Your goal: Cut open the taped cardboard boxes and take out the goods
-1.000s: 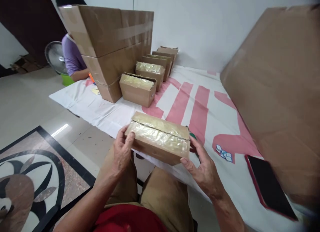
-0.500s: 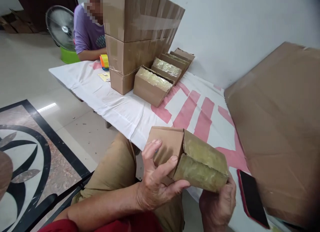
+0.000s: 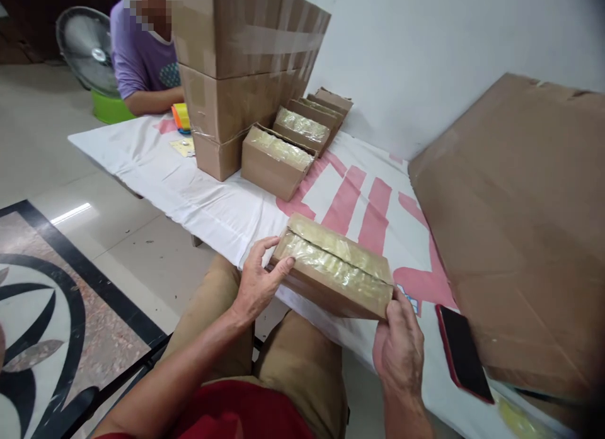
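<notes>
Between my two hands is a small brown cardboard box [image 3: 326, 288], its top flaps folded together and faced with shiny yellowish tape. A dark seam runs along the middle of that taped top. My left hand [image 3: 262, 278] is closed on the box's left end, thumb on the near top corner. At the opposite end, my right hand [image 3: 401, 338] grips the lower right corner, its fingers partly hidden behind the box. The box is over the near edge of the cloth-covered table [image 3: 227, 218]; whether it touches the cloth I cannot tell.
Taped cartons [image 3: 246, 99] form a tall stack at the back left, with several smaller taped boxes [image 3: 276, 162] leaning beside it. A phone [image 3: 463, 354] lies at right before a large cardboard sheet or carton [image 3: 515, 237]. A person [image 3: 142, 61] sits behind the stack, near a fan [image 3: 89, 48].
The box has turned so its taped top faces up, and it has moved up and left, over the table edge. My left hand has shifted to its left end; my right hand still holds the right corner.
</notes>
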`<control>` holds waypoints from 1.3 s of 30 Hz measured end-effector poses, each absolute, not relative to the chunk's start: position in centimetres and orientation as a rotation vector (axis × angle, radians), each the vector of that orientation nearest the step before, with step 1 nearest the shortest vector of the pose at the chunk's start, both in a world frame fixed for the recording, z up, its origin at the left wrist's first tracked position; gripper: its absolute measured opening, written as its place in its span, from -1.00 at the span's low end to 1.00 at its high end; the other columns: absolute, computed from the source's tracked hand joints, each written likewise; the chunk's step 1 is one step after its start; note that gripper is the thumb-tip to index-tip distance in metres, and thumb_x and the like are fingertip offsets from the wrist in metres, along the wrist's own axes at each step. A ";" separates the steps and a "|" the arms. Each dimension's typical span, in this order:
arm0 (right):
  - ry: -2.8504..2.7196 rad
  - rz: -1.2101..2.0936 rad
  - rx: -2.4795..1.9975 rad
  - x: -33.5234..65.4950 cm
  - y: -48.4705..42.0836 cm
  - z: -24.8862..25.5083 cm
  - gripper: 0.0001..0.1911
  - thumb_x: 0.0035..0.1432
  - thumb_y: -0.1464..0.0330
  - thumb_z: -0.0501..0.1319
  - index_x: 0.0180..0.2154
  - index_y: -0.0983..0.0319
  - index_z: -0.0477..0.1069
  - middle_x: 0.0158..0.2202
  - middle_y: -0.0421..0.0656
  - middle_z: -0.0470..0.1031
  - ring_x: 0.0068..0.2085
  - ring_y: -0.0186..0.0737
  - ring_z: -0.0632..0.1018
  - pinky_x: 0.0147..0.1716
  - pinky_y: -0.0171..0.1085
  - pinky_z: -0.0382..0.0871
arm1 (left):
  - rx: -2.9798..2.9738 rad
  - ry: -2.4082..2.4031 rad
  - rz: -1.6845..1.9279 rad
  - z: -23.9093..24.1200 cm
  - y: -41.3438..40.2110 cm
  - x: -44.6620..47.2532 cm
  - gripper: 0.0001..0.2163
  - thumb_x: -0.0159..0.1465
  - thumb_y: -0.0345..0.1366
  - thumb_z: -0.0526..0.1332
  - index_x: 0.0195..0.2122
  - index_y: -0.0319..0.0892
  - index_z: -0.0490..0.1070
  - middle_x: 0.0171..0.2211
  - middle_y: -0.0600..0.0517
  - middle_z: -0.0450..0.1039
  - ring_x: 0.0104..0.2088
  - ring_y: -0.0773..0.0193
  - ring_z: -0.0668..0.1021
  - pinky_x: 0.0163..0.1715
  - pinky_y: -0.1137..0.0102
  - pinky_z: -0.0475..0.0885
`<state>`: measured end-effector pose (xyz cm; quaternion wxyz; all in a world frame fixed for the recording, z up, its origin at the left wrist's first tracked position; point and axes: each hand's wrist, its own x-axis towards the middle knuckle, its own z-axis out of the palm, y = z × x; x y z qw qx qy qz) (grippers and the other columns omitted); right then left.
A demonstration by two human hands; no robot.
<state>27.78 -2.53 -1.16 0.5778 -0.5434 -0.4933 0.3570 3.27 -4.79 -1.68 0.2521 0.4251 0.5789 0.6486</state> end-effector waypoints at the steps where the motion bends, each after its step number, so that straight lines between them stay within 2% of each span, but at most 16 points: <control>1: -1.150 0.833 -1.257 28.6 -2.2 -1.3 -0.44 0.35 -0.01 0.15 0.14 0.23 0.49 0.18 0.04 0.55 0.26 0.06 0.50 0.25 0.07 0.37 | 1.138 1.558 1.731 -1.6 -4.6 2.9 -0.62 0.29 -0.09 0.37 0.07 -0.12 0.50 0.12 -0.13 0.53 0.19 0.00 0.53 0.28 0.05 0.37; 5: -1.339 0.626 -1.416 33.1 -0.9 -1.8 -0.48 0.38 -0.01 0.11 0.02 0.23 0.56 0.04 0.05 0.64 0.04 0.02 0.63 0.06 0.03 0.50 | 1.149 1.526 1.690 -0.5 -3.9 1.9 -0.47 0.27 -0.08 0.37 0.22 -0.12 0.39 0.22 -0.14 0.47 0.22 0.00 0.51 0.29 0.06 0.35; 9: -1.836 0.354 -1.719 36.4 1.1 -2.5 -0.53 0.34 0.08 0.11 0.05 0.25 0.53 0.03 0.09 0.62 -0.10 -0.02 0.64 -0.24 -0.13 0.53 | 1.311 1.514 1.713 1.4 -2.1 0.6 -0.53 0.31 -0.05 0.32 0.20 -0.08 0.43 0.28 -0.12 0.42 0.28 -0.02 0.46 0.31 0.03 0.33; 11: -1.952 0.321 -1.738 36.4 2.4 -3.0 -0.57 0.28 0.14 0.16 0.03 0.25 0.53 0.04 0.09 0.61 -0.07 0.01 0.61 -0.19 -0.13 0.50 | 1.441 1.515 1.693 2.2 -0.9 0.2 -0.61 0.31 -0.06 0.31 0.12 -0.06 0.50 0.31 -0.10 0.39 0.34 -0.05 0.41 0.35 0.00 0.28; 14: -2.063 0.306 -1.730 35.2 4.2 -3.7 -0.70 0.21 0.28 0.22 -0.06 0.24 0.54 -0.06 0.09 0.61 -0.04 0.07 0.57 -0.05 -0.08 0.42 | 1.554 1.472 1.553 2.4 0.3 0.2 -0.69 0.25 -0.07 0.33 -0.05 -0.10 0.59 0.34 -0.13 0.35 0.41 -0.12 0.33 0.40 -0.06 0.21; 17: -2.120 0.278 -1.744 34.4 5.3 -4.3 -0.77 0.21 0.39 0.17 -0.12 0.27 0.51 -0.19 0.11 0.59 -0.13 0.07 0.55 -0.12 -0.08 0.39 | 1.497 1.439 1.458 1.8 0.6 0.7 -0.68 0.23 -0.05 0.31 -0.13 -0.16 0.59 0.34 -0.20 0.35 0.44 -0.17 0.28 0.41 -0.09 0.18; 20: -2.108 0.267 -1.747 35.0 5.8 -4.4 -0.70 0.28 0.37 0.05 -0.09 0.27 0.50 -0.20 0.09 0.59 -0.15 0.06 0.56 -0.19 -0.10 0.41 | 1.431 1.426 1.481 1.0 0.6 1.2 -0.64 0.24 -0.05 0.28 -0.06 -0.19 0.57 0.37 -0.23 0.31 0.47 -0.15 0.24 0.44 -0.06 0.14; 23: -1.861 0.395 -1.722 36.7 5.2 -2.3 -0.58 0.35 0.19 -0.01 0.00 0.23 0.50 -0.24 -0.03 0.62 -0.29 -0.04 0.58 -0.32 -0.14 0.45 | 1.421 1.396 1.486 0.7 0.5 1.3 -0.56 0.24 -0.06 0.28 0.08 -0.16 0.55 0.41 -0.20 0.26 0.48 -0.13 0.23 0.45 -0.02 0.12; 25: -1.695 0.506 -1.664 37.2 4.2 0.6 -0.51 0.33 0.02 0.07 0.02 0.19 0.52 -0.33 -0.11 0.61 -0.43 -0.12 0.55 -0.44 -0.18 0.45 | 1.412 1.376 1.481 0.5 0.6 1.2 -0.53 0.24 -0.07 0.27 0.13 -0.14 0.53 0.42 -0.17 0.27 0.47 -0.11 0.24 0.45 0.00 0.13; 27: -1.750 0.502 -1.578 36.6 3.3 4.1 -0.49 0.23 -0.09 0.22 -0.05 0.14 0.58 -0.39 -0.13 0.61 -0.46 -0.11 0.55 -0.50 -0.19 0.44 | 1.402 1.362 1.484 0.4 0.7 1.2 -0.53 0.24 -0.10 0.27 0.14 -0.14 0.53 0.41 -0.18 0.29 0.47 -0.09 0.26 0.45 0.01 0.14; 29: -1.974 0.424 -1.426 34.6 2.6 7.1 -0.56 0.20 -0.08 0.29 -0.10 0.08 0.63 -0.30 -0.10 0.67 -0.34 -0.05 0.63 -0.38 -0.16 0.50 | 1.394 1.359 1.491 0.2 0.8 1.3 -0.52 0.22 -0.14 0.26 0.16 -0.16 0.53 0.40 -0.19 0.29 0.47 -0.07 0.26 0.46 0.01 0.12; 32: -2.297 0.276 -1.156 30.6 2.8 9.6 -0.60 0.33 -0.02 0.19 -0.05 0.04 0.64 -0.16 -0.14 0.71 -0.24 -0.04 0.67 -0.29 -0.15 0.51 | 1.387 1.365 1.504 -0.1 0.9 1.4 -0.50 0.19 -0.20 0.24 0.17 -0.21 0.52 0.41 -0.23 0.27 0.47 -0.07 0.26 0.47 0.01 0.10; 35: -2.503 0.078 -1.016 27.6 3.7 9.8 -0.61 0.41 0.08 0.11 0.01 0.08 0.61 -0.10 -0.13 0.71 -0.19 -0.06 0.68 -0.31 -0.19 0.45 | 1.364 1.375 1.518 -0.3 0.8 1.5 -0.49 0.17 -0.24 0.24 0.17 -0.21 0.52 0.41 -0.23 0.27 0.46 -0.08 0.26 0.47 0.00 0.11; 39: -2.676 -0.230 -1.025 25.8 3.9 9.8 -0.66 0.43 0.17 0.10 -0.07 0.15 0.60 -0.28 -0.11 0.68 -0.37 -0.13 0.61 -0.48 -0.23 0.22 | 1.336 1.388 1.518 -0.3 0.7 1.7 -0.49 0.15 -0.28 0.23 0.17 -0.15 0.52 0.40 -0.17 0.31 0.46 -0.10 0.28 0.47 -0.03 0.12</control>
